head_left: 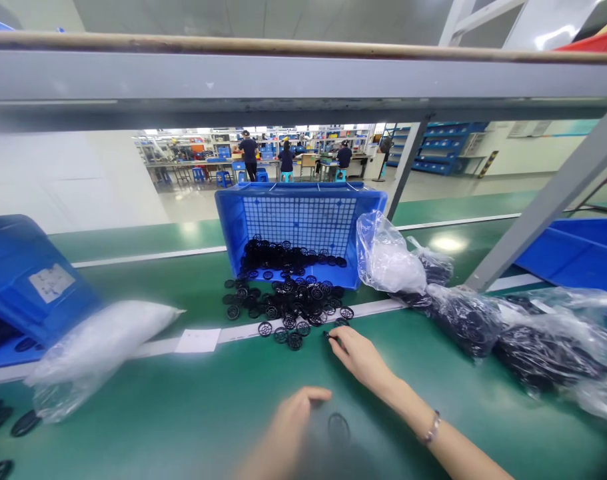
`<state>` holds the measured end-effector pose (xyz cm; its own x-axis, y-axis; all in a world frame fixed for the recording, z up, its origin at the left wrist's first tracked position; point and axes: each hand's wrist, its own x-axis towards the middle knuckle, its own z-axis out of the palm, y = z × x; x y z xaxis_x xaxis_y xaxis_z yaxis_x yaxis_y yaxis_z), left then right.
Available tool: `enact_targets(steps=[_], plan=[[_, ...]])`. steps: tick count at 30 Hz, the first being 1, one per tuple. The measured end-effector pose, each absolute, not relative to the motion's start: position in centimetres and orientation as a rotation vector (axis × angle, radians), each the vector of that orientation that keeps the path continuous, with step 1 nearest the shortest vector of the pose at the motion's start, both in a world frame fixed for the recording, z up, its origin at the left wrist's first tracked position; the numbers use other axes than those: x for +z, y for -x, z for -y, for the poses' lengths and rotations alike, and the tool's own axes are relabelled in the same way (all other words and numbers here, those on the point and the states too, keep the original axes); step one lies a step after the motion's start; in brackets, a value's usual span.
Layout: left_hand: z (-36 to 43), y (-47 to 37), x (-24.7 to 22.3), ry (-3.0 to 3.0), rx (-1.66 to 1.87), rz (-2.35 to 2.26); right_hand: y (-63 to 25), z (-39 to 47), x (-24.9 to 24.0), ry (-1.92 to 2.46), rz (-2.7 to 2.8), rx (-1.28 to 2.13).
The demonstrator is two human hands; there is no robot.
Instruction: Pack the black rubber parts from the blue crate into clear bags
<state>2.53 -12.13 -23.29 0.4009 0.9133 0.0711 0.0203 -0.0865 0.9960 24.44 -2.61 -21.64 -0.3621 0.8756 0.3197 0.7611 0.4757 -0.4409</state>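
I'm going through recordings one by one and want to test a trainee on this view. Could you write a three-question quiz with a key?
1. True or false: the central blue crate stands upright on its base.
2. Which of the person's hands is at the near edge of the loose black parts?
3. Fill in: one wrist wears a ____.

Key:
1. False; it lies on its side, open toward the person.
2. The right hand.
3. Bracelet.
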Motion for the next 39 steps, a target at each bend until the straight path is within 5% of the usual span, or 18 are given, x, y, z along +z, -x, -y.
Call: enact_targets(steps=[5,16,23,29,36,39], plan=[[10.8,-2.3,-23.4,-1.2,1.22,-1.019,-23.4,6.5,-21.4,1.338,2.092,1.005],[11.5,-2.2,-23.0,-1.347,1.196,-1.174,-23.0,7.3,-20.9,1.39,2.242,0.69],[12.3,-2.7,-22.3,-1.527,1.06,-1.125,-27.9,1.8,-22.6,1.544,2.121,0.062],[12.0,-2.5,-22.4,-1.436,1.133,-1.187,-27.6,0.4,-22.6,1.437,2.193,0.021],[11.6,-2.4,-22.4,-1.376,1.192,-1.219,-24.1,6.0,-21.3,1.378,2.085,0.959],[11.6,-2.4,-22.3,-1.405,1.18,-1.224,-23.1,8.0,-21.4,1.369,2.188,0.857]])
